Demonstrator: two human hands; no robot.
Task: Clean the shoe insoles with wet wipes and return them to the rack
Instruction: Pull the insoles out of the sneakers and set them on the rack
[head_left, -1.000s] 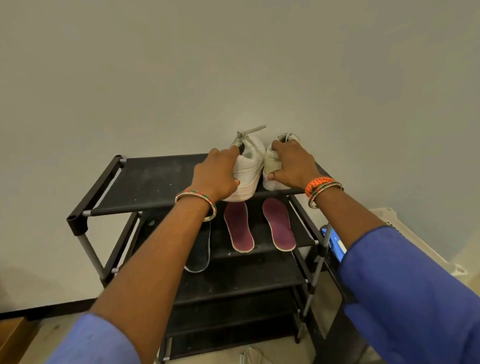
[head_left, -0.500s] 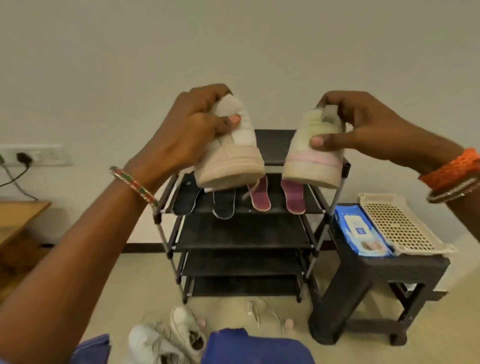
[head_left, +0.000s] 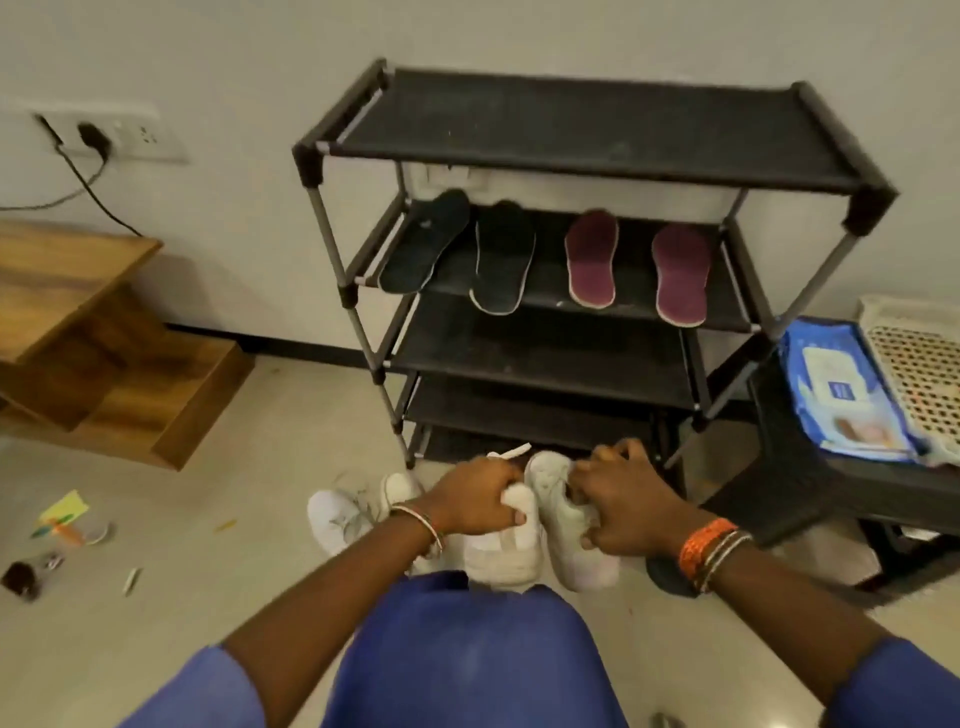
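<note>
Nearest: 2 hands low over the floor, left hand (head_left: 475, 496) curled round 1 white shoe (head_left: 501, 551), right hand (head_left: 621, 506) gripping a 2nd white shoe (head_left: 563, 512); another white pair (head_left: 345, 512) behind is partly hidden. Beyond, 1 rack (head_left: 597, 124) holds 4 insoles: 2 dark insoles (head_left: 470, 249), 2 maroon insoles (head_left: 639, 265). 1 wipes pack (head_left: 836, 387) lies on the table (head_left: 795, 467), cut off.

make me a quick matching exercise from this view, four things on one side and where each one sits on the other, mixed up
Things:
1. maroon insoles
2. wet wipes pack
3. white shoes
4. charger plug

Places:
A. in the wall socket at left
B. gripped by the left hand and right hand
C. second shelf of the shoe rack
D. on the dark stool at right

Pairs: 1-C, 2-D, 3-B, 4-A
</note>
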